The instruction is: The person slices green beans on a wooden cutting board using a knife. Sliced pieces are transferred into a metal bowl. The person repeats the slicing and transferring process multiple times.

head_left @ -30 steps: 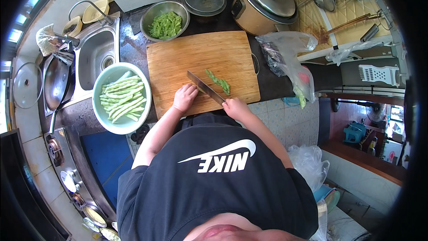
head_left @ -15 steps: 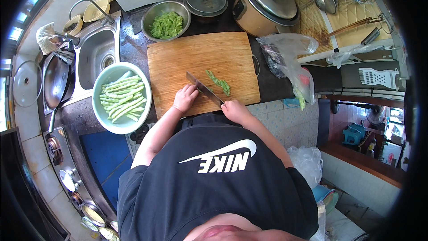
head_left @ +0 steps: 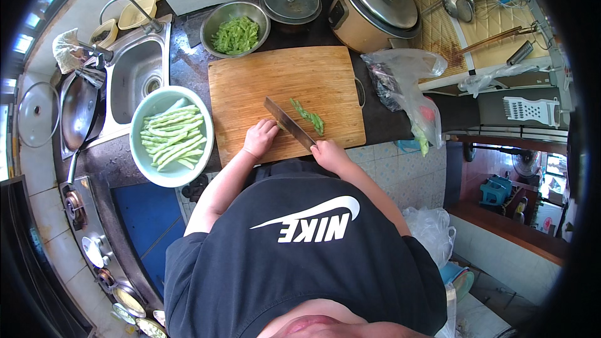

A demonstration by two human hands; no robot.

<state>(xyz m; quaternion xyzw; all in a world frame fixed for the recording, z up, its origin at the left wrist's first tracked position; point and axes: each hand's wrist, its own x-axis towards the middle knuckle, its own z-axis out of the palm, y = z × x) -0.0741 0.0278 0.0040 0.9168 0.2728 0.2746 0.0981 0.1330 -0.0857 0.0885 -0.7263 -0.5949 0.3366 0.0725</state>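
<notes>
My right hand (head_left: 330,156) is wrapped round the handle of a cleaver (head_left: 288,122), whose blade slants up and left across the wooden cutting board (head_left: 250,75). On the board, close to the blade's left side, lies my left hand (head_left: 260,137) with fingers curled. A bit of green bean (head_left: 280,126) shows at its fingertips; most of what it holds is hidden. Right of the blade sits a short row of sliced green beans (head_left: 307,116). Whole green beans (head_left: 172,134) fill a pale green basin (head_left: 136,156) left of the board.
Behind the board stand a metal bowl (head_left: 206,36) of cut beans, a lidded pot (head_left: 290,0) and a large rice cooker (head_left: 369,12). A plastic bag (head_left: 407,66) lies at the right. A sink (head_left: 138,66) and a wok (head_left: 81,112) are at the left.
The cleaver's blade has shifted very slightly to the right, near the sliced beans. Both hands stay in almost the same place.
</notes>
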